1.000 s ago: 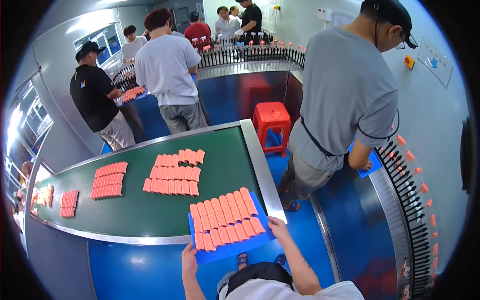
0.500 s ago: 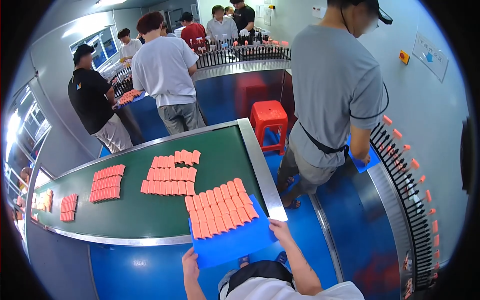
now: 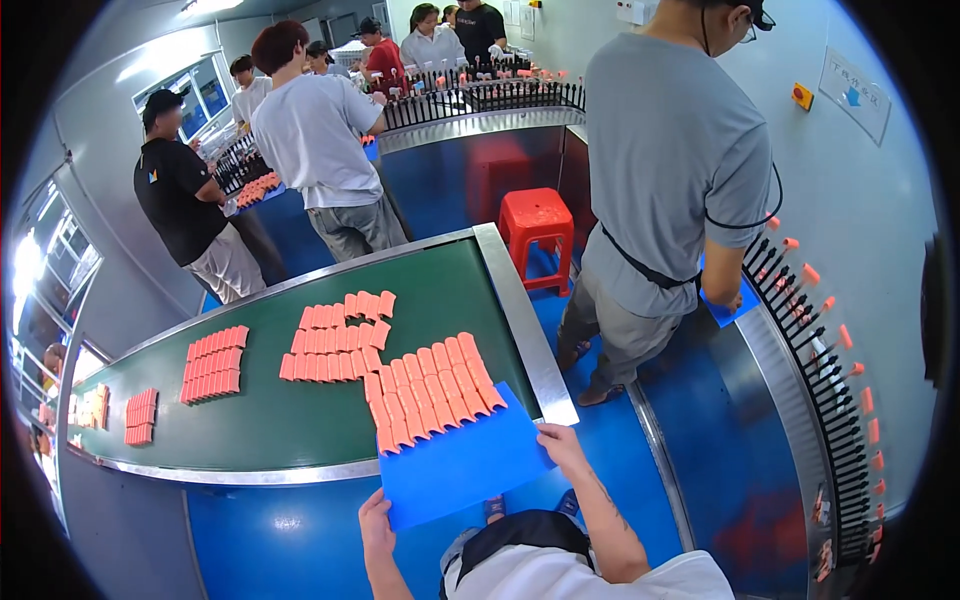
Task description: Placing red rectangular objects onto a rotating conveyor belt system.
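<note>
My left hand [image 3: 376,525] grips the near left corner of a flat blue board [image 3: 460,462]. At the board's near right edge my right hand [image 3: 562,446] holds it too. The board is tilted toward the green conveyor belt [image 3: 290,410]. Two rows of orange pieces [image 3: 430,392] lie partly on the board's far edge and partly on the belt. Most of the board's blue surface is bare.
More orange pieces [image 3: 335,335] lie in blocks along the belt, with other groups [image 3: 212,362] further left. A person in a grey shirt [image 3: 670,190] stands close on the right beside a rack of black pegs [image 3: 830,370]. A red stool [image 3: 536,215] stands behind. Several people work at the far benches.
The orange pieces have slid off the blue board toward the belt, baring most of the board. The board has dropped back toward me in both hands.
</note>
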The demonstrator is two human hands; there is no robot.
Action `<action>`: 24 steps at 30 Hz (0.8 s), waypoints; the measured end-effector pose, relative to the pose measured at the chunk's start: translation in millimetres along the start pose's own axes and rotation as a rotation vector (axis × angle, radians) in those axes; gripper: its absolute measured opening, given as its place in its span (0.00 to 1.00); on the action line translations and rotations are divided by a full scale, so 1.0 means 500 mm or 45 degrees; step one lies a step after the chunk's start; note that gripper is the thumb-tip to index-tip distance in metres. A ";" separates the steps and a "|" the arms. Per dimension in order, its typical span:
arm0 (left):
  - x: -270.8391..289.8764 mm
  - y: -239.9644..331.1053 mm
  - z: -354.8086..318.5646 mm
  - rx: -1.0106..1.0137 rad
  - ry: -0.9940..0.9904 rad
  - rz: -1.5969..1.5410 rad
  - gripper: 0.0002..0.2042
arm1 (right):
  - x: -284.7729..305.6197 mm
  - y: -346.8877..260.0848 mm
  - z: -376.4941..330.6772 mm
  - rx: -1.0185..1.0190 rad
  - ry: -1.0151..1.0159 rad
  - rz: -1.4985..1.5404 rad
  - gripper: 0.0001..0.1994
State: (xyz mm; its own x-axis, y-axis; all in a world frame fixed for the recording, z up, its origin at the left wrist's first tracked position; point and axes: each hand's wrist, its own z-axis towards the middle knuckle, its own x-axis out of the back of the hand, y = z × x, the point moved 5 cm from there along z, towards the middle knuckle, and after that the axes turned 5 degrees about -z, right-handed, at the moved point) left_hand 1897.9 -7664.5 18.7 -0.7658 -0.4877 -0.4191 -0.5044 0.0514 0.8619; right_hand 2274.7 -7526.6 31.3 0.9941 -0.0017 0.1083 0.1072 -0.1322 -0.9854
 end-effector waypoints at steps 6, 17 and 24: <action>0.000 -0.010 -0.066 0.038 0.097 -0.023 0.21 | 0.025 0.050 -0.023 -0.046 -0.002 0.020 0.14; -0.023 -0.002 -0.131 0.005 0.192 0.009 0.20 | 0.070 0.011 -0.075 -0.125 -0.063 -0.003 0.14; -0.053 0.074 -0.107 0.005 0.149 -0.049 0.21 | 0.056 -0.071 -0.039 -0.025 -0.103 0.018 0.14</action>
State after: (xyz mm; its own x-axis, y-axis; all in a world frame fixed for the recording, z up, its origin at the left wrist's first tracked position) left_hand 1920.6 -7696.2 77.0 -0.6942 -0.5881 -0.4150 -0.5342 0.0344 0.8447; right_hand 2298.6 -7541.3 72.0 0.9937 0.0759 0.0827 0.0935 -0.1519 -0.9840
